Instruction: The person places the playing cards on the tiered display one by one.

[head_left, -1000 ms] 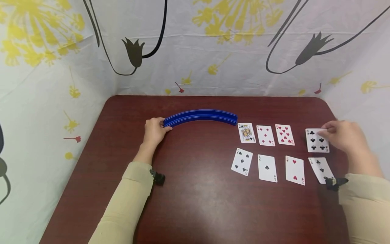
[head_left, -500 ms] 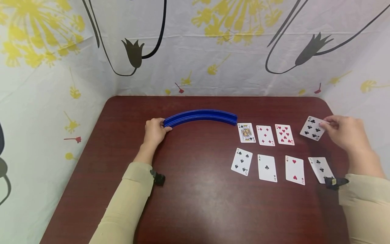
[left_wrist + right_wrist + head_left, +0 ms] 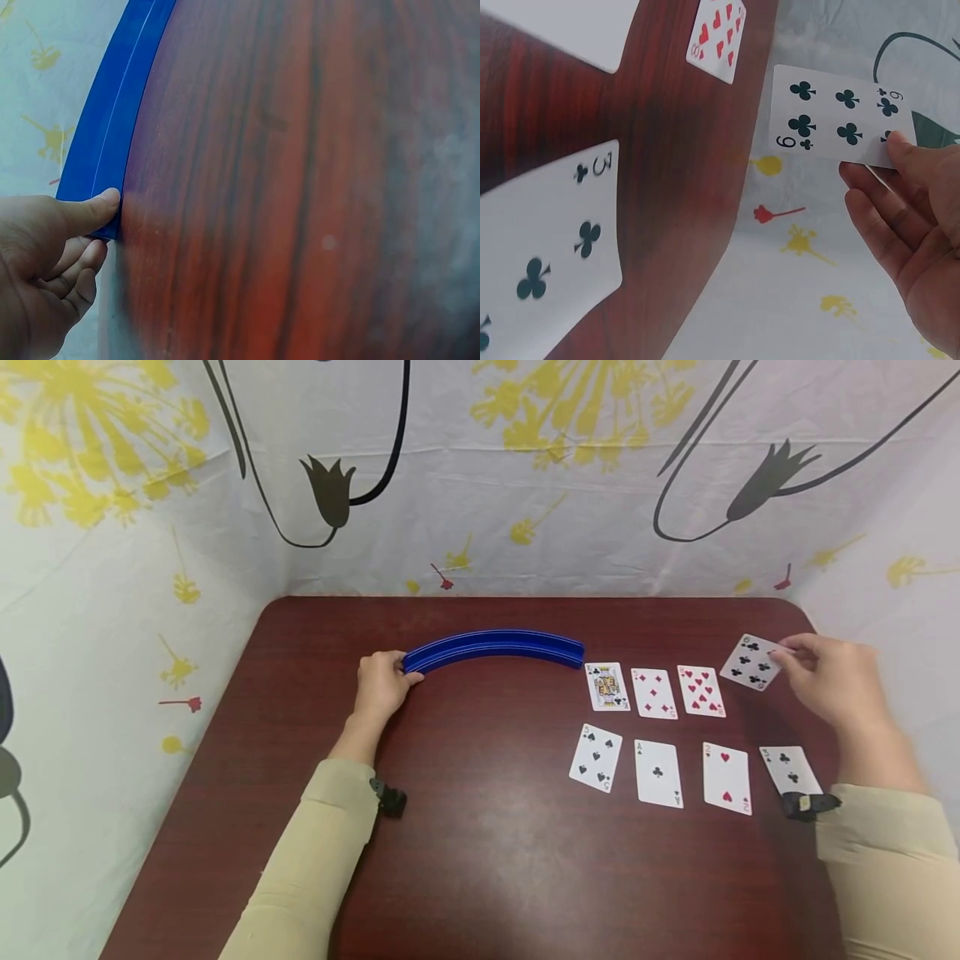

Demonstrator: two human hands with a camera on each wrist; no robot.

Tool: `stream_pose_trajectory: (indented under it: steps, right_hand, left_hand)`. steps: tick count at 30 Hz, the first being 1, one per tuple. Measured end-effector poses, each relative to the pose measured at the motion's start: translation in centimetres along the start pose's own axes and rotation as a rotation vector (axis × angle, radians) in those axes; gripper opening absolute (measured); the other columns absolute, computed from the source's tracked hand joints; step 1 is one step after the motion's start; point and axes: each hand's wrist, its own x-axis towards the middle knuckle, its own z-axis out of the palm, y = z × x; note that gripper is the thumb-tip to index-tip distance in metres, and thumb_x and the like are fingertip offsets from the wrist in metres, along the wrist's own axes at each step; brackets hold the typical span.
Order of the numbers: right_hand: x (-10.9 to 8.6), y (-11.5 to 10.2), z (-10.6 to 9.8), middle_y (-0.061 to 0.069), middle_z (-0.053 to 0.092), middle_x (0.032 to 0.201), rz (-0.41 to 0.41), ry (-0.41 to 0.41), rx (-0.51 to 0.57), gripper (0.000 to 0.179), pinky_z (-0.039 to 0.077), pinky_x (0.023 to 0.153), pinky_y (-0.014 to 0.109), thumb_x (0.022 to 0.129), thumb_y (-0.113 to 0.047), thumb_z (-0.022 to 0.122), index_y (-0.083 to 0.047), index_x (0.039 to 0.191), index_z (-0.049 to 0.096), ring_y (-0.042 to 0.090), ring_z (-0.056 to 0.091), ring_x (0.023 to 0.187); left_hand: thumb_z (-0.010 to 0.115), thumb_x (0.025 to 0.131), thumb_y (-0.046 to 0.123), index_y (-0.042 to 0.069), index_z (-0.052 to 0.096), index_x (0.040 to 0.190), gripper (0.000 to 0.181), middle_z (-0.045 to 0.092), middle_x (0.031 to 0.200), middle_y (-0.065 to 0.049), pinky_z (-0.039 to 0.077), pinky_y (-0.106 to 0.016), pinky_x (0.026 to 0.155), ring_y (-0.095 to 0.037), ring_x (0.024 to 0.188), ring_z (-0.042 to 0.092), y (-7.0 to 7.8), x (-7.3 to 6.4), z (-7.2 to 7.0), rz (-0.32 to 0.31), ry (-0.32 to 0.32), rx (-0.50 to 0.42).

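My left hand (image 3: 381,685) pinches the left end of a curved blue card holder (image 3: 495,644) at the back of the table, thumb on top in the left wrist view. My right hand (image 3: 836,681) pinches the six of clubs (image 3: 752,662) by its right edge, thumb on its face. In the right wrist view the six of clubs (image 3: 829,112) is raised, face toward the camera. Left of it lies the eight of hearts (image 3: 701,692), and below my right wrist the three of clubs (image 3: 789,770), partly covered by the wrist camera.
The king of clubs (image 3: 607,687) and five of diamonds (image 3: 654,694) lie beside the holder's right end. In front are the five of spades (image 3: 596,758), ace of clubs (image 3: 658,774) and two of hearts (image 3: 726,778). Patterned cloth (image 3: 480,552) hangs behind the brown table (image 3: 480,827).
My right hand has lifted the six of clubs from its place at the right end of the back row and carried it back and leftward, turning it. My left hand stays on the card holder.
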Motion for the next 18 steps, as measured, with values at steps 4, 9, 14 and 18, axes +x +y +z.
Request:
stream_pose_trajectory:
  steps: [4,9,14,18]
  right_hand:
    - [0.2,-0.5,0.2,0.03,0.07,0.081,-0.016,0.018,-0.014,0.019,0.037,0.069,0.036,0.093,-0.008,0.07,0.009,0.101,0.07,-0.03,0.027,0.066]
    - [0.7,-1.1,0.4,0.03,0.07,0.081,-0.028,0.024,0.001,0.018,0.034,0.066,0.03,0.092,-0.006,0.07,0.009,0.101,0.071,-0.033,0.026,0.065]
    - [1.1,-2.2,0.8,0.031,0.07,0.083,-0.041,0.018,0.031,0.017,0.034,0.062,0.019,0.092,-0.005,0.07,0.01,0.1,0.071,-0.036,0.029,0.065]
    - [1.2,-2.8,1.2,0.032,0.07,0.085,-0.039,0.009,0.036,0.018,0.033,0.061,0.013,0.094,-0.006,0.07,0.01,0.103,0.071,-0.035,0.028,0.067]
  left_hand:
    - [0.081,0.088,0.021,-0.001,0.074,0.116,0.036,0.073,0.084,-0.014,0.058,-0.041,0.079,-0.023,0.073,0.063,0.0,0.0,-0.1,0.0,-0.006,-0.003]
    - [0.081,0.089,0.021,-0.001,0.074,0.118,0.037,0.074,0.088,-0.016,0.058,-0.042,0.081,-0.024,0.075,0.064,0.1,0.1,-0.2,-0.003,-0.01,-0.007]
    - [0.08,0.089,0.021,-0.001,0.073,0.118,0.037,0.074,0.09,-0.016,0.058,-0.042,0.082,-0.025,0.076,0.065,0.0,0.1,-0.3,-0.002,-0.011,-0.005]
    - [0.08,0.089,0.021,-0.001,0.073,0.118,0.037,0.075,0.092,-0.017,0.059,-0.042,0.081,-0.025,0.077,0.066,0.0,0.0,-0.2,0.003,-0.018,-0.006]
